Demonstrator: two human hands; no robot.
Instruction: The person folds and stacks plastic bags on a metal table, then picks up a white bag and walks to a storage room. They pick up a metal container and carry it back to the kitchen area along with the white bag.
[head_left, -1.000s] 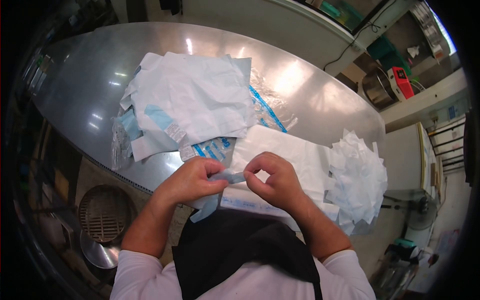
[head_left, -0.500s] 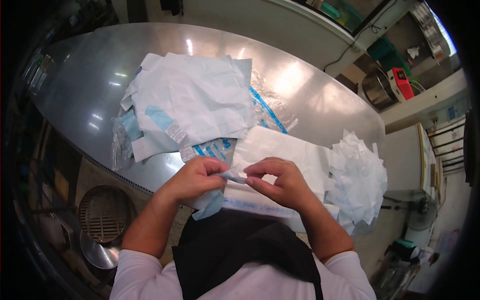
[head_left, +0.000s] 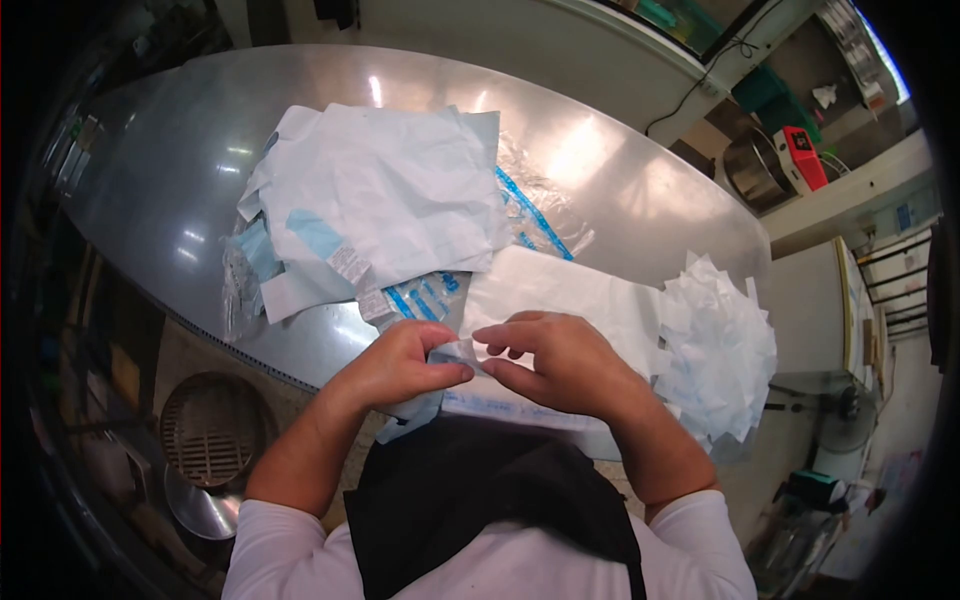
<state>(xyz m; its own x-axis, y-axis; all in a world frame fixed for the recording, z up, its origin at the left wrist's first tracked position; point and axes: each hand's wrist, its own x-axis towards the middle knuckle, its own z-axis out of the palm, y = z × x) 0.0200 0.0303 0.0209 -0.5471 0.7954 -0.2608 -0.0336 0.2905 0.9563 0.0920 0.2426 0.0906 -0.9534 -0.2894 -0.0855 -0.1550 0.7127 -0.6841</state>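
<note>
My left hand (head_left: 395, 368) and my right hand (head_left: 562, 362) meet at the near edge of a steel table (head_left: 600, 170), both pinching a small pale blue and white folded piece (head_left: 455, 352). A light blue flap of it hangs below my left hand. Under my hands lies a white pouch (head_left: 560, 300) with a blue printed strip along its near edge.
A loose heap of opened white paper wrappers and clear blue-striped film (head_left: 385, 190) covers the table's middle left. A pile of small white folded pieces (head_left: 720, 350) lies at the right. A round metal drain grate (head_left: 205, 425) sits on the floor at the left.
My right hand's fingers have spread and moved left over the small piece. The piece has shifted slightly up between both hands, and my left hand has closed more tightly on it.
</note>
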